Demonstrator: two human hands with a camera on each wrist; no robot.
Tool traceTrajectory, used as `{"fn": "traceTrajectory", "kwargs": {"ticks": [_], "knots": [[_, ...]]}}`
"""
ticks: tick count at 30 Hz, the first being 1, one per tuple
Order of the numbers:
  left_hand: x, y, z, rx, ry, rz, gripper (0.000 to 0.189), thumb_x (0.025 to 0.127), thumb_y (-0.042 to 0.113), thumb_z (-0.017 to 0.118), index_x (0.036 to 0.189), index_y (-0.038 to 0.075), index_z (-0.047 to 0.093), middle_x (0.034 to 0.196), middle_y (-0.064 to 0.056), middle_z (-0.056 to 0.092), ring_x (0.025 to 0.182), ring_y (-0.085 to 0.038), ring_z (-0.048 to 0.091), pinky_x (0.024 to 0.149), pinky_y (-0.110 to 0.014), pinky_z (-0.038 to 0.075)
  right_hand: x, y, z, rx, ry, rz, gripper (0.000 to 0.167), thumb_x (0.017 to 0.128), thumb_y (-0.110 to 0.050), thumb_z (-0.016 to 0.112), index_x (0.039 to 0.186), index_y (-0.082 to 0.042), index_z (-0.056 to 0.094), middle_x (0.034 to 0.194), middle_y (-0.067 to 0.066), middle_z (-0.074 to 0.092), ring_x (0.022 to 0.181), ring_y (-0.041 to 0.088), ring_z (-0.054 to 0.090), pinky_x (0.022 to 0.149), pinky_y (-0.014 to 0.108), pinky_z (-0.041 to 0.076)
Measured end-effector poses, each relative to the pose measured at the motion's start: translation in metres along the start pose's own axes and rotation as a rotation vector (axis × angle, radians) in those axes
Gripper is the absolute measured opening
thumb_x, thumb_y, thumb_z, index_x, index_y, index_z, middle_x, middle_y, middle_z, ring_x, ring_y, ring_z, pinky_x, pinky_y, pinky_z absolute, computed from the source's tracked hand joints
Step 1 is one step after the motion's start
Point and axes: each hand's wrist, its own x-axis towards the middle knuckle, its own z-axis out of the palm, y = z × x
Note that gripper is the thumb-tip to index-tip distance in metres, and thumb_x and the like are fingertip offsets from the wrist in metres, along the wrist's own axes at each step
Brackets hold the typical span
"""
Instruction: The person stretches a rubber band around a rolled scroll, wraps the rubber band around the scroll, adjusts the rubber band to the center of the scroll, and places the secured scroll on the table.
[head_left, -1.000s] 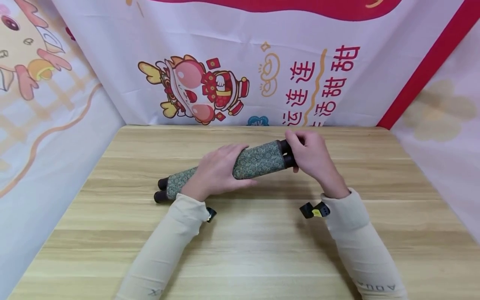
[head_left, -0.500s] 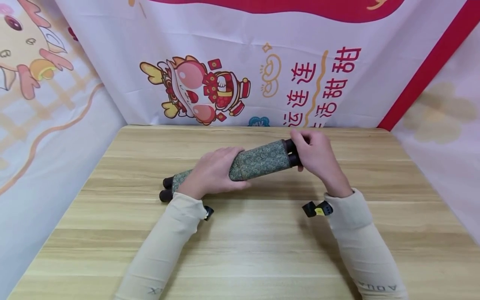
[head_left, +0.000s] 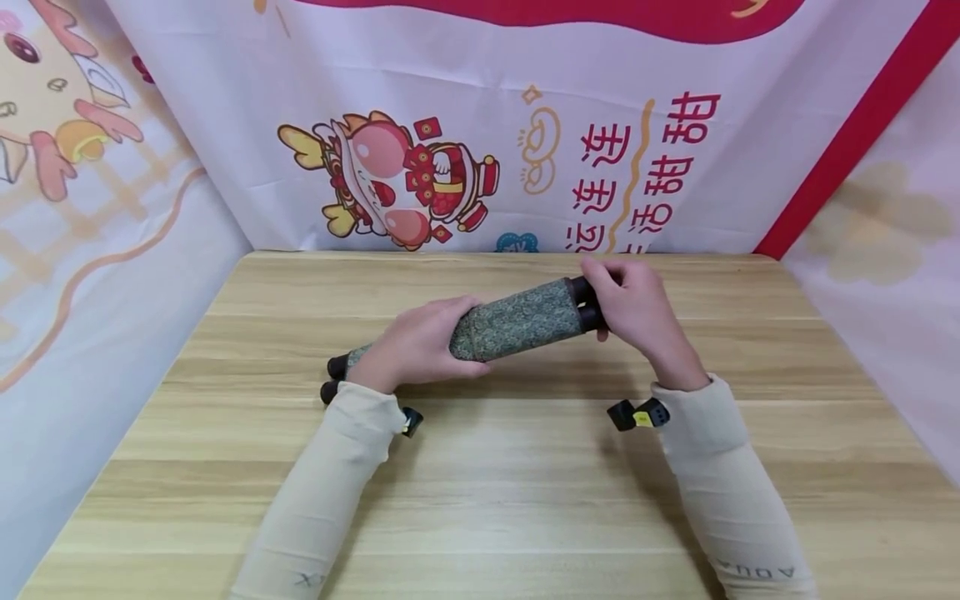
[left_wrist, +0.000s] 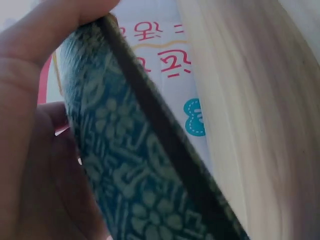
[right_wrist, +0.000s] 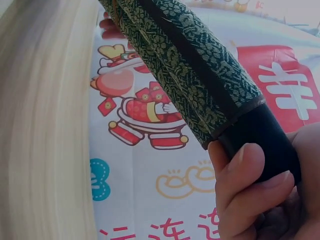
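Observation:
A rolled scroll [head_left: 517, 321], covered in green floral brocade, has paired dark knobs at both ends. It lies slanted over the table, its right end higher in the head view. My left hand [head_left: 416, 342] holds it left of its middle; in the left wrist view, the thumb lies along one side of the brocade [left_wrist: 135, 165] and fingers show behind. My right hand [head_left: 637, 312] grips the dark knobs at the right end. Fingertips curl round a black knob [right_wrist: 265, 140] in the right wrist view. The left hand partly covers the scroll's left part.
The wooden table [head_left: 525, 492] stretches under both forearms. A white printed cloth [head_left: 480, 83] with cartoon figures and red writing hangs behind its far edge. Similar cloths hang at the left and right sides. Small black cameras [head_left: 637, 414] sit at the wrists.
The scroll has shifted slightly to the right, together with the right hand. My left hand has slid a little left along it, so more brocade shows between the hands.

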Motion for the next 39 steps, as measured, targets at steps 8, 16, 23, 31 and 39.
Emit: {"fn": "traceTrajectory", "kwargs": {"ticks": [8, 16, 23, 31, 39], "knots": [[0.006, 0.005, 0.012, -0.005, 0.082, 0.055, 0.097, 0.081, 0.066, 0.082, 0.156, 0.016, 0.046, 0.154, -0.004, 0.057, 0.141, -0.025, 0.057, 0.117, -0.05, 0.048, -0.001, -0.003, -0.002, 0.01, -0.001, 0.01, 0.055, 0.106, -0.057, 0.05, 0.11, -0.009, 0.076, 0.095, 0.018, 0.062, 0.049, 0.026, 0.06, 0.046, 0.039, 0.056], [0.004, -0.003, 0.008, 0.049, 0.083, -0.005, 0.082, 0.075, 0.057, 0.089, 0.143, 0.022, 0.059, 0.13, 0.0, 0.072, 0.113, -0.019, 0.068, 0.098, -0.046, 0.058, 0.002, 0.0, -0.005, 0.019, 0.013, 0.02, 0.051, 0.107, -0.053, 0.052, 0.108, -0.008, 0.076, 0.098, 0.018, 0.062, 0.05, 0.025, 0.061, 0.047, 0.04, 0.057], [0.004, -0.002, 0.008, 0.075, 0.072, -0.003, 0.088, 0.076, 0.059, 0.088, 0.146, 0.017, 0.056, 0.136, -0.004, 0.069, 0.119, -0.023, 0.066, 0.101, -0.05, 0.056, 0.004, 0.003, -0.008, 0.009, 0.036, 0.029, 0.052, 0.107, -0.054, 0.051, 0.103, -0.008, 0.075, 0.096, 0.017, 0.06, 0.049, 0.023, 0.06, 0.046, 0.039, 0.056], [0.007, -0.002, 0.011, 0.058, 0.074, -0.002, 0.084, 0.077, 0.059, 0.088, 0.146, 0.02, 0.057, 0.136, -0.002, 0.07, 0.119, -0.022, 0.067, 0.102, -0.049, 0.056, 0.004, 0.004, -0.009, 0.005, 0.039, 0.019, 0.053, 0.107, -0.053, 0.05, 0.102, -0.006, 0.075, 0.096, 0.017, 0.06, 0.049, 0.024, 0.06, 0.047, 0.039, 0.056], [0.004, -0.009, 0.004, 0.082, 0.029, -0.059, 0.075, 0.075, 0.055, 0.089, 0.136, 0.019, 0.063, 0.121, -0.003, 0.074, 0.106, -0.022, 0.069, 0.093, -0.047, 0.058, 0.007, 0.01, -0.008, 0.009, 0.05, 0.021, 0.052, 0.108, -0.049, 0.051, 0.099, -0.005, 0.074, 0.092, 0.016, 0.061, 0.047, 0.025, 0.06, 0.046, 0.039, 0.055]]}}
